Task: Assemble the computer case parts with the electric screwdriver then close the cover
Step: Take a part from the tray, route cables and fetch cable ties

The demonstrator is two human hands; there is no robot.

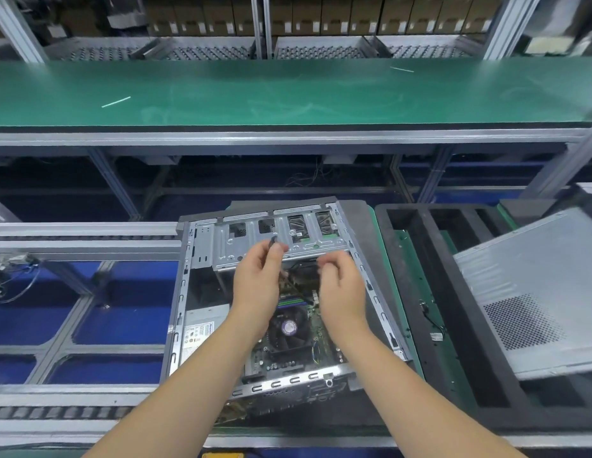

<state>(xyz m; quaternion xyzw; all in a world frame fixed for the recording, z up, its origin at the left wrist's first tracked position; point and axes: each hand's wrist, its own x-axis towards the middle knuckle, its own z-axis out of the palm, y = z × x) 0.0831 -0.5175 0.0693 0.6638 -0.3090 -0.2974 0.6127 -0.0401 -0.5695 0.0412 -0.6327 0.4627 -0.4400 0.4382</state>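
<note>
1. Open computer case [202, 292] lies flat on the conveyor line, cover off; inside: CPU fan [289, 328], motherboard, power supply [202, 322], drive cage [274, 239] at far end.
2. Left hand [258, 279] pinches a small dark part [272, 241] over the drive cage.
3. Right hand [340, 285] has fingers curled over the case interior; whether it holds anything, cannot tell.
4. Side cover [532, 292] leans tilted on black foam tray [407, 259], right of the case.
5. Green bench [288, 94] behind; shelves with boxes beyond.

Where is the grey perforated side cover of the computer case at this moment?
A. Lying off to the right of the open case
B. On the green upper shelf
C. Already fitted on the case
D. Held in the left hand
A: the side cover lies tilted on the black foam tray, right of the open computer case.
</note>
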